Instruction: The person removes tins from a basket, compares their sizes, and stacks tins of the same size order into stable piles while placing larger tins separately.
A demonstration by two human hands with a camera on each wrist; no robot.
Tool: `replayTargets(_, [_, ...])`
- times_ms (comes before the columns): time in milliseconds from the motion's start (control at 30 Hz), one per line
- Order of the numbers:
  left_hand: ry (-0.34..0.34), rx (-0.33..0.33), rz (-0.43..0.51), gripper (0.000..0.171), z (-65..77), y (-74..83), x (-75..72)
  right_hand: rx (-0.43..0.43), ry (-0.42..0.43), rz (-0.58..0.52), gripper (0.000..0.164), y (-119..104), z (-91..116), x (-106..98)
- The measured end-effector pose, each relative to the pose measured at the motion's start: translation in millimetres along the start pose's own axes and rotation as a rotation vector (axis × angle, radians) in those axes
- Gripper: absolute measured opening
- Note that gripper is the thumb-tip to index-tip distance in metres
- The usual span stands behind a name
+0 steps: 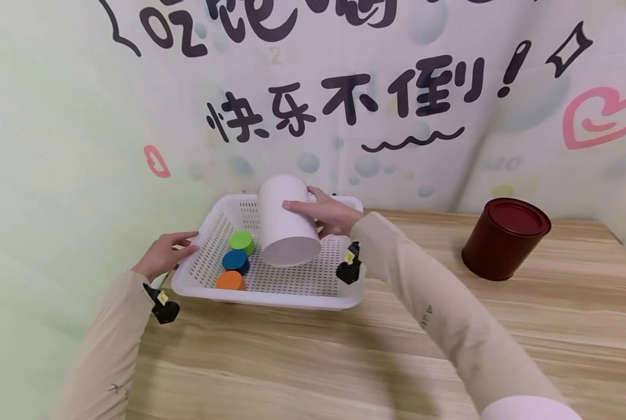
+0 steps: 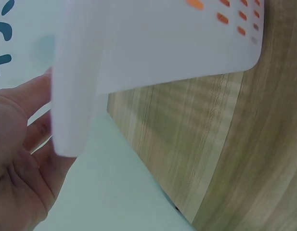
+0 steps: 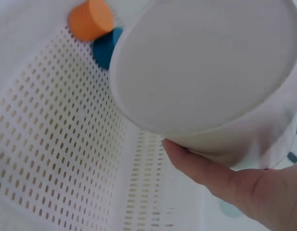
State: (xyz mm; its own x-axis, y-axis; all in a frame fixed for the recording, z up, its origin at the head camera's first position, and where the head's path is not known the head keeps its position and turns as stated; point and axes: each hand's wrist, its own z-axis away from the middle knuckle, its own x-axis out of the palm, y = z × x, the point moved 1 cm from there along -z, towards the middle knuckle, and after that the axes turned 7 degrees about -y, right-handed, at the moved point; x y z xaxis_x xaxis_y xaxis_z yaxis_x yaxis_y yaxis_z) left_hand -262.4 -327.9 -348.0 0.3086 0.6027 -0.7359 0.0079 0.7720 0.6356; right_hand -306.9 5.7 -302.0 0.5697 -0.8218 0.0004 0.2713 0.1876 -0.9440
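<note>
My right hand [image 1: 331,211] grips a white cylindrical canister [image 1: 286,216] around its side. The canister is tilted over the white plastic basket [image 1: 291,300], with one plain round end toward me. In the right wrist view, that smooth end [image 3: 206,67] fills much of the picture, and my thumb runs along its side. My left hand [image 1: 168,252] holds the basket's left rim, its fingers partly hidden behind the rim [image 2: 76,96] in the left wrist view. Along the basket's left inside stand a green cylinder [image 1: 241,242], a blue cylinder [image 1: 236,262] and an orange cylinder [image 1: 231,280].
A dark red can [image 1: 506,239] stands on the wooden table [image 1: 270,361] to the right. Behind the basket hangs a pale cloth [image 1: 313,146] printed with large dark characters and pink hearts. A pale green wall [image 1: 55,204] borders the table on the left.
</note>
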Motion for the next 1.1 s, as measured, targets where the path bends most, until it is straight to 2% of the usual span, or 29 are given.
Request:
replayTargets(233, [0.006,0.001,-0.011,0.056,2.2,1.4,0.0,-0.006,-0.025,-0.012,0.080,-9.1,46.0,-7.4])
replayTargets(500, [0.001,-0.017,-0.004,0.055,1.8,2.9,-0.1,-0.107,-0.023,-0.033,0.079,-12.3,104.6,-23.4])
replayTargets(867, [-0.004,-0.016,-0.008,0.055,1.8,4.5,0.6,-0.124,0.135,-0.024,0.082,7.8,169.3,-72.3])
replayTargets(1100, [-0.004,-0.008,-0.014,0.055,1.5,4.2,0.4,-0.158,0.258,-0.003,0.078,38.5,203.4,-108.4])
